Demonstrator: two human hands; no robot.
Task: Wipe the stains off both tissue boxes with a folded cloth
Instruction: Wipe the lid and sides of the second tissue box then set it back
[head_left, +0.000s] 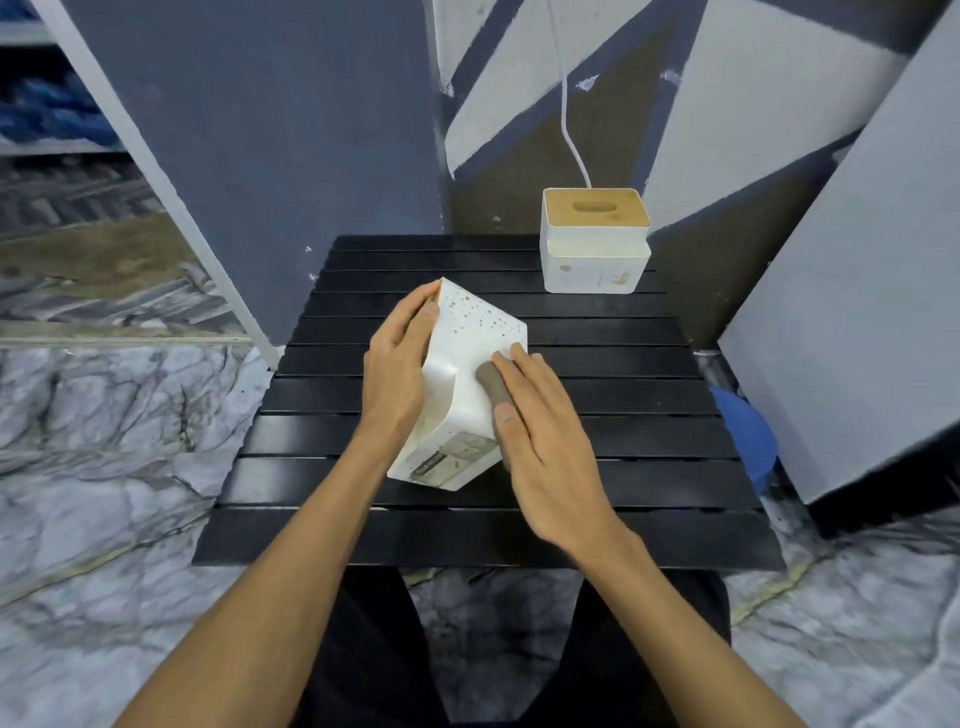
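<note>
A white tissue box (462, 395) lies tipped on its side in the middle of the black slatted table (649, 415). Small brown spots speckle its upward far face. My left hand (397, 374) grips the box's left side, thumb on the far corner. My right hand (540, 431) lies flat on the box's right part and presses a folded grey-brown cloth (491, 387) against the white surface. Most of the cloth is hidden under my fingers. A second white tissue box (595, 244) with a wooden lid stands upright at the table's far right, faint marks on its front.
A white cable (569, 124) hangs down behind the far box. Grey panels (857, 291) lean close on the right, and a dark panel stands behind the table. A blue object (748, 431) sits on the floor at the table's right edge. Marble-patterned floor surrounds the table.
</note>
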